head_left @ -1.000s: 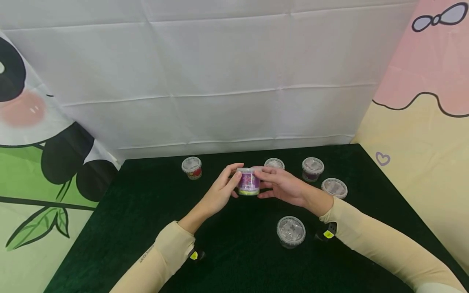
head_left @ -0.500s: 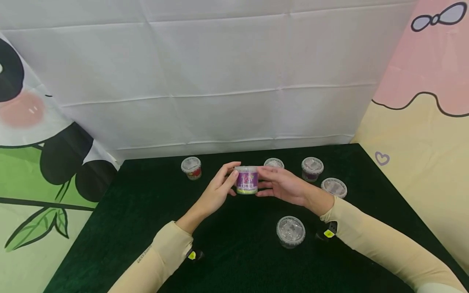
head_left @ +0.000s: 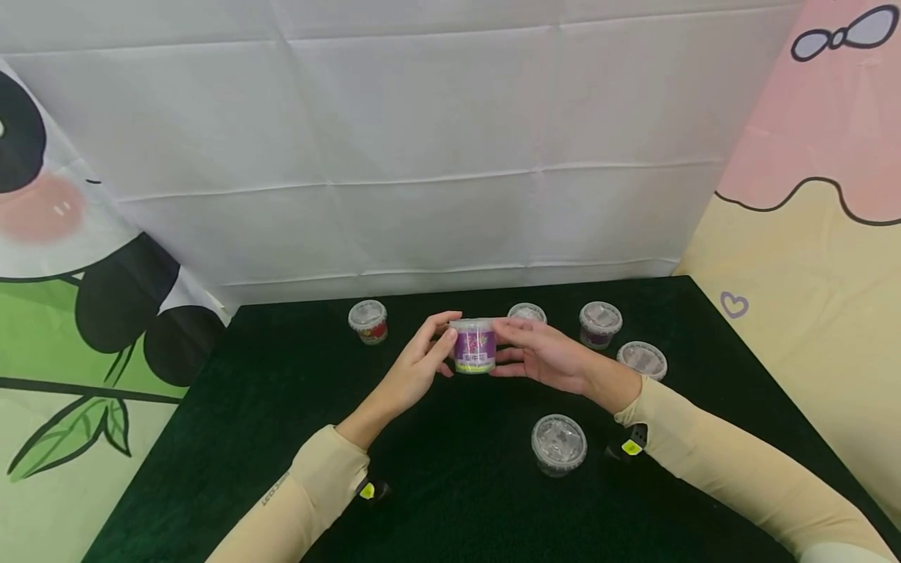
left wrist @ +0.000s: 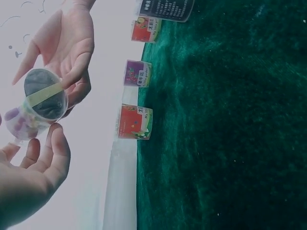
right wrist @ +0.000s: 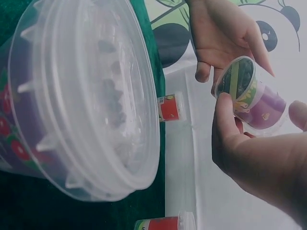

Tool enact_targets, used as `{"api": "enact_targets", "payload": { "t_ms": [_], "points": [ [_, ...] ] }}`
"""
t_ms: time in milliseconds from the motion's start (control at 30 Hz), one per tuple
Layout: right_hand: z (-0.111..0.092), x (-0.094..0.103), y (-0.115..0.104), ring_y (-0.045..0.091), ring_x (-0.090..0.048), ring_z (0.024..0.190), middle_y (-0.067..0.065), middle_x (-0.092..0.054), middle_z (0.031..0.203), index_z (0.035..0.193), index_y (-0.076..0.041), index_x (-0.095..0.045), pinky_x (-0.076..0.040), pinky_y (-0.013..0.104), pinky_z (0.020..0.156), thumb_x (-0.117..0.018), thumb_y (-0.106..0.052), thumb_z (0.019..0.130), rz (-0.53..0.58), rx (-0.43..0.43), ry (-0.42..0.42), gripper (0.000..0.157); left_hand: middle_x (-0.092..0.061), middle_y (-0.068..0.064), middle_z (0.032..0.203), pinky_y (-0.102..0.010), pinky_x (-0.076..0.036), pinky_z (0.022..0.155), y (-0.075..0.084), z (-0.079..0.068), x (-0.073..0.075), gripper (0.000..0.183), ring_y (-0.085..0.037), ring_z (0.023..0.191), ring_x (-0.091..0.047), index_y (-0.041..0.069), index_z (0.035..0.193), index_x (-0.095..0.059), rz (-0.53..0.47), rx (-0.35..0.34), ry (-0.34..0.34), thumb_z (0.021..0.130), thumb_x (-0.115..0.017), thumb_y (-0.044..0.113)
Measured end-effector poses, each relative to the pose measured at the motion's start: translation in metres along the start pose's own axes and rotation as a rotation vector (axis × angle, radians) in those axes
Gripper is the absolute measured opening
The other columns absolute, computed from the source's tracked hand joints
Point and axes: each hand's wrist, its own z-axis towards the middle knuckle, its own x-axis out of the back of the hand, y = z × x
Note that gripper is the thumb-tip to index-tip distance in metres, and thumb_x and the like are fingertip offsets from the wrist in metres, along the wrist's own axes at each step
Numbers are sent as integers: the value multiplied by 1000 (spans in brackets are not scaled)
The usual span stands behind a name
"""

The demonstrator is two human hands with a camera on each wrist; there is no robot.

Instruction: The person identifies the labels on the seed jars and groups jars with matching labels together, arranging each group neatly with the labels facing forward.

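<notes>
Over the dark green counter, the left hand and the right hand were held, their fingers clamped at nine and three o'clock on the upright purple cup. Farther towards nine o'clock, a red-labelled cup was set.

One tub left of the held tub, four tubs right

The held cup reads “牵牛花”, a red cup “太阳花”.
</notes>
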Motion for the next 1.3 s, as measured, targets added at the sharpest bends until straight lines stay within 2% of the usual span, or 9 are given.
{"api": "enact_targets", "payload": {
  "t_ms": [167,267,367,567,867,1033,1300],
  "points": [
    [-1,1,0,29,-54,123,18,-44,142,153,-2,-32,-43,46,110,-45,-29,110,-12,1,9,53,-45,-18,137,-43,-57,87,-1,1,4,52,-33,112,-59,15,156,-31,-70,79,-63,111,-38,38],
    [-1,1,1,30,-53,124,18,-44,142,153,-3,-33,-43,46,110,-47,-30,109,-16,3,11,53,-46,-18,139,-43,-56,90,0,1,6,54,-34,115,-58,15,158,-29,-70,130,-95,111,-36,41],
    [-2,2,1,31,-53,124,18,-45,141,153,-3,-34,-43,46,109,-48,-30,109,-16,3,12,53,-46,-18,141,-44,-55,91,2,0,7,55,-35,116,-58,14,158,-29,-59,151,-113,111,-34,43],
    [-1,0,1,32,-52,123,18,-45,141,152,-2,-34,-43,48,109,-47,-29,109,-30,5,14,52,-47,-18,141,-45,-55,92,2,-1,8,56,-33,116,-58,14,158,-29,-47,148,-115,111,-34,43],
    [12,-10,1,33,-51,124,18,-45,143,151,-4,-38,-44,50,108,-45,-29,110,-64,-4,15,49,-49,-18,140,-44,-56,91,1,-8,23,56,-33,115,-60,12,158,-30,-15,140,-98,111,-35,42],
    [24,-19,2,33,-52,124,18,-47,141,149,-4,-42,-46,49,106,-47,-28,109,-56,-11,15,47,-51,-18,139,-41,-56,90,0,-12,37,56,-33,116,-59,13,157,-32,6,137,-82,110,-37,42],
    [50,-43,6,32,-54,124,16,-50,138,149,-5,-44,-50,45,103,-50,-26,108,-85,-28,-11,46,-50,-21,140,-38,-56,90,-8,-31,69,54,-39,119,-58,8,157,-33,23,135,-52,111,-39,36]
  ]
}}
